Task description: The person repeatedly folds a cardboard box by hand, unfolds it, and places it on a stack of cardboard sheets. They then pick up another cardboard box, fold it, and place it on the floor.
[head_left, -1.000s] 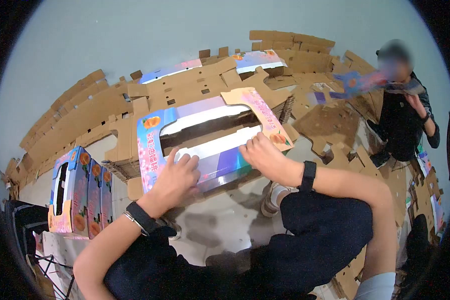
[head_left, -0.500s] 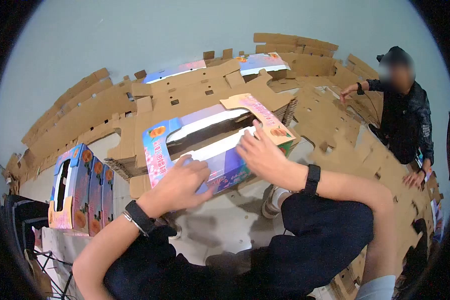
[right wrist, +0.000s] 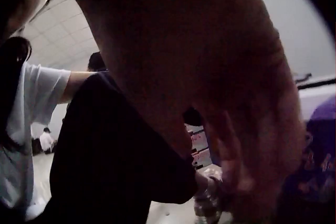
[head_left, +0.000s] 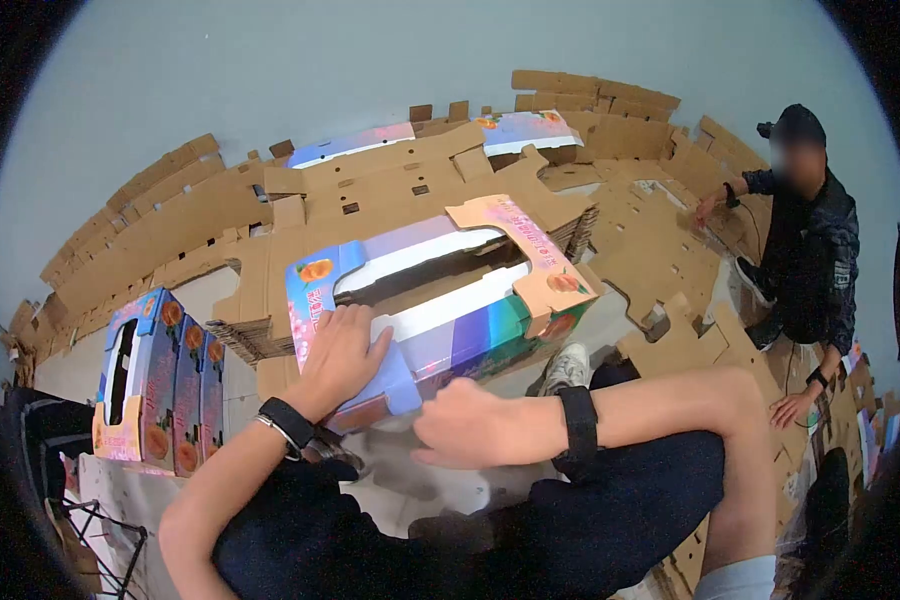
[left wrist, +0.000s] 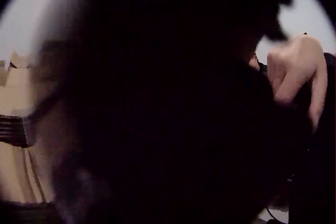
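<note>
A printed box [head_left: 450, 325] lies on its side atop a stack [head_left: 245, 335] of flat cardboard, just in front of a seated person's knees. The left hand [head_left: 340, 352] presses flat on the box's near-left corner, fingers straight and spread. The right hand [head_left: 462, 424] sits at the box's lower near edge with knuckles up; its fingertips are hidden, so whether it grips cannot be told. An orange flap [head_left: 530, 255] juts over the box's far right edge, and a long window slot runs along its top.

Cardboard sheets [head_left: 160, 235] crowd the far side and the right, up to the wall [head_left: 370, 50]. Three made-up boxes [head_left: 165, 380] stand well apart at the left. The only bare floor [head_left: 420, 490] lies under the hands, beside a shoe [head_left: 568, 366]. A second person [head_left: 810, 240] crouches at the right, one hand on the sheets.

The head view alone shows the layout. The left wrist view is nearly all dark blur, with striped cardboard edges [left wrist: 13, 129] at its left. The right wrist view adds ceiling tiles [right wrist: 63, 29] and a purple box face [right wrist: 321, 129] beside the blurred hand.
</note>
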A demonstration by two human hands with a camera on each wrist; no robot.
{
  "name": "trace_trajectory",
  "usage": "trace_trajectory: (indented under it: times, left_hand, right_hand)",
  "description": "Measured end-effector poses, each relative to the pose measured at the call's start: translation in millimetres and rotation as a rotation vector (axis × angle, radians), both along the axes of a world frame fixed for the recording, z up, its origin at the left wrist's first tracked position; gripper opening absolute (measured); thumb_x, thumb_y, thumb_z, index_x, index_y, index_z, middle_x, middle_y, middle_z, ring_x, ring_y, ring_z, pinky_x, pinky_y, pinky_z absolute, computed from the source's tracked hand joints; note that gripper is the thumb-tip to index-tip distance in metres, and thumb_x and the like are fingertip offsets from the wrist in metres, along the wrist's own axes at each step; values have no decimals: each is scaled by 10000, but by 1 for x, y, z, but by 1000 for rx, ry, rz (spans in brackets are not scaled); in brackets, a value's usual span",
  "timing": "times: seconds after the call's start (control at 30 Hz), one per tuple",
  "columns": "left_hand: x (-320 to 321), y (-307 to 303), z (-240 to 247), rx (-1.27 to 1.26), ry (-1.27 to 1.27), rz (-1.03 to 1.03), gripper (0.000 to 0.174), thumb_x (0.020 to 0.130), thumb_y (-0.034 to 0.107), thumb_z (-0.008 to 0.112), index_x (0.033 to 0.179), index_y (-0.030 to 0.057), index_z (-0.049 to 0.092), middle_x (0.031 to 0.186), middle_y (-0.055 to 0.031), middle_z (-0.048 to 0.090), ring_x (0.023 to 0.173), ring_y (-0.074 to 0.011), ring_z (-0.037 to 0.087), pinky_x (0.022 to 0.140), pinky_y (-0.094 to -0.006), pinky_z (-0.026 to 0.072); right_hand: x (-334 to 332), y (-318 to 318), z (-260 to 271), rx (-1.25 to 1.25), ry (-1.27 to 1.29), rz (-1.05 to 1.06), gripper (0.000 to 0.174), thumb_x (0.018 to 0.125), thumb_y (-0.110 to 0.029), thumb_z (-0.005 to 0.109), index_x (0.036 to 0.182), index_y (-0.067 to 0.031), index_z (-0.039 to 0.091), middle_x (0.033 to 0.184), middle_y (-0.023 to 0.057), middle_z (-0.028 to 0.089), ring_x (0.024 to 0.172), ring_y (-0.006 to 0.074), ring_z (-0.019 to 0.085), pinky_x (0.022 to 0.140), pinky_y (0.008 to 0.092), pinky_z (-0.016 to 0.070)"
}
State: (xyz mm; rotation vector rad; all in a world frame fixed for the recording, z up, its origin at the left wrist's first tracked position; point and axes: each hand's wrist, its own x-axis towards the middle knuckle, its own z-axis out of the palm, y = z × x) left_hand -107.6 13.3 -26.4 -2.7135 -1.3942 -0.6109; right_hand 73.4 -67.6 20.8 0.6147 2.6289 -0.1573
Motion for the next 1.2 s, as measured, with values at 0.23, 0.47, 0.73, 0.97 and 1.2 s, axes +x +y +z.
trace_trajectory:
  times: [0.23,0.47,0.73,0.97,1.2]
  left_hand:
    - [-7,-3,32,-66,-354,130,258,813,259,636,791,9,580,713,-186,586,724,-353,566,739,-437,403]
    - [-29,0,90,-20,-653,345,308,891,286,586,913,-21,587,741,-156,620,675,-240,609,643,-369,453]
    - [-5,0,12,-575,-271,-3,599,893,325,538,1367,-13,398,1086,-271,606,1049,-372,585,945,-429,435]
    - [4,-12,30,-265,-129,-154,298,846,75,498,1113,-34,570,1056,-237,615,985,-411,585,877,-450,465]
    - [-30,-4,14,1,217,-204,202,836,105,470,867,53,663,888,-116,593,1006,-283,576,1041,-531,305]
  right_hand:
    - [34,5,-32,156,281,-303,656,804,-302,656,1319,5,388,1113,224,580,928,341,633,703,432,511]
    - [43,19,4,342,917,-384,663,874,-277,588,1395,-15,271,1414,227,317,1129,439,519,920,520,471]
    - [85,52,-9,317,636,-612,333,832,-226,563,1056,20,554,1019,211,611,941,371,619,850,467,484]
    - [40,19,15,310,628,-292,436,797,-309,625,1041,49,580,1040,183,607,1007,297,599,905,429,433]
    - [26,20,-42,475,601,-22,908,696,-367,761,1388,47,343,1242,179,483,1218,281,445,1034,484,329]
